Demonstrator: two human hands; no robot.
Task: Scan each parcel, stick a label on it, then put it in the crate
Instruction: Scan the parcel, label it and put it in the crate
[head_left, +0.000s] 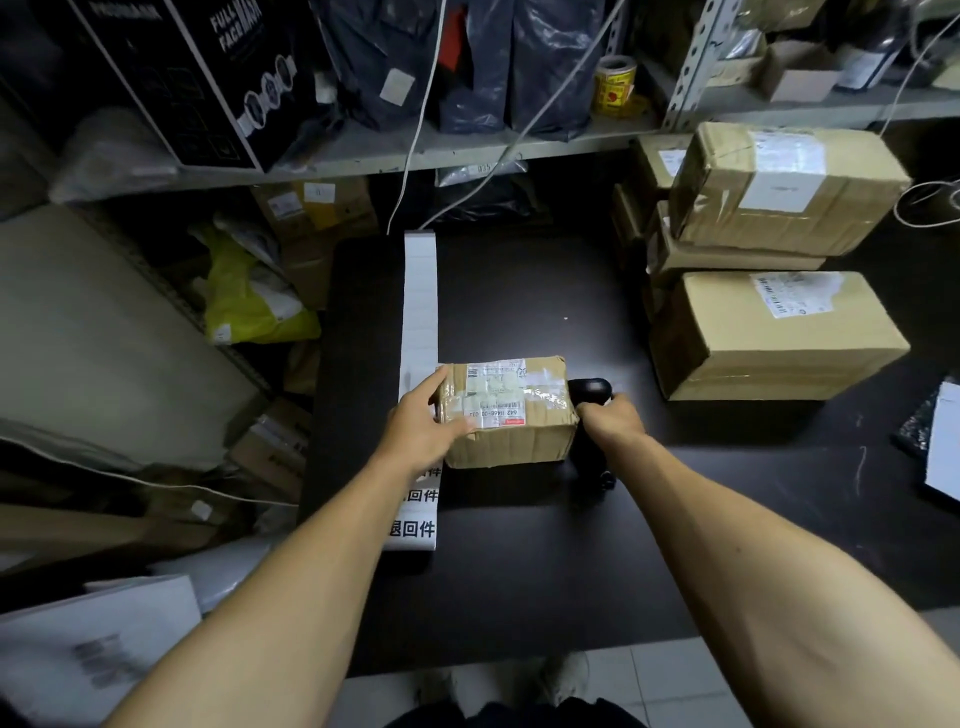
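A small brown cardboard parcel (511, 434) with white shipping labels and clear tape on top sits in the middle of the black table (519, 571). My left hand (423, 423) grips its left end, thumb on the top edge. My right hand (613, 421) is curled round the handle of a black barcode scanner (589, 391), just right of the parcel, its head close to the parcel's right side. A long strip of white labels (420, 312) with black printed characters lies along the table's left part and runs under my left hand. No crate can be made out.
A stack of larger taped cardboard boxes (774, 332) stands at the table's right. A metal shelf (467, 145) behind holds dark bags, a black box and a yellow sticker roll (613, 85). Parcels and bags crowd the floor at left. White cables hang down at the back.
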